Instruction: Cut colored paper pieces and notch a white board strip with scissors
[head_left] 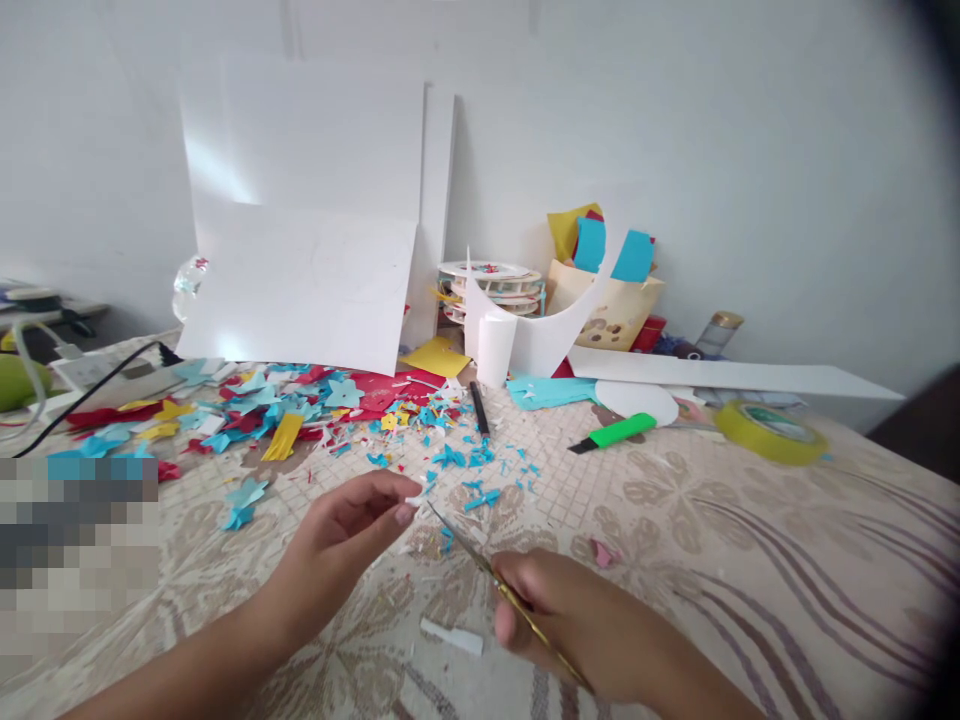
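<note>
Between the thumb and fingers of my left hand (pixel 349 535) is pinched a small white paper piece (pixel 417 499). My right hand (pixel 570 620) is wrapped round a pair of scissors (pixel 517 598) with gold-coloured handles, its tips pointing at the paper piece and very near it. Whether the blades touch the paper I cannot tell. Under and beyond my hands lie many blue paper scraps (pixel 457 456). A white paper strip (pixel 452 636) rests on the cloth between my wrists.
A heap of cut paper flowers (pixel 255 395) spreads at the left. White boards (pixel 300 290) lean on the wall. To the right lie a green cutter (pixel 622 431) and yellow tape (pixel 772 432); a black pen (pixel 479 408) is in the middle. A paper bag (pixel 607 305) stands behind.
</note>
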